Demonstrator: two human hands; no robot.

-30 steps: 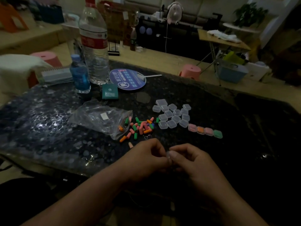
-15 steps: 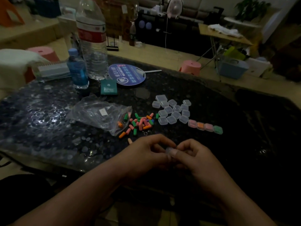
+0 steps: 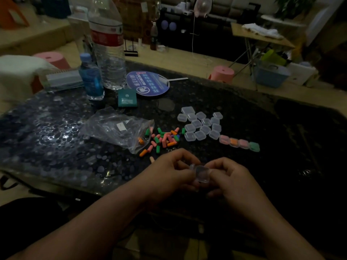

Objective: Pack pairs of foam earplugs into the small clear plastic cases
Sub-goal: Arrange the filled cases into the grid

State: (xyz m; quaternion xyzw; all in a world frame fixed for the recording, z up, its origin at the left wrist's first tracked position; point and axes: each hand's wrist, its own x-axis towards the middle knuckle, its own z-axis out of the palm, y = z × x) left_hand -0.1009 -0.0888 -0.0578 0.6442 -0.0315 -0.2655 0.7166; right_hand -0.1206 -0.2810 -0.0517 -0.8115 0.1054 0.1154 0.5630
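pinching a small clear case (image 3: 201,173) between the left hand (image 3: 169,171) and the right hand (image 3: 232,179), both curling round it, over the near edge of the desk (image 3: 262,113). leaving loose earplugs (image 3: 165,137), empty cases (image 3: 201,126) and four filled cases (image 3: 239,143) lying mid-desk.

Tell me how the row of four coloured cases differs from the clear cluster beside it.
The row of four cases shows pink, orange and green inside; the cluster of cases looks colourless, seemingly empty. The row lies in one line; the cluster is loosely bunched. Both are small square plastic cases.
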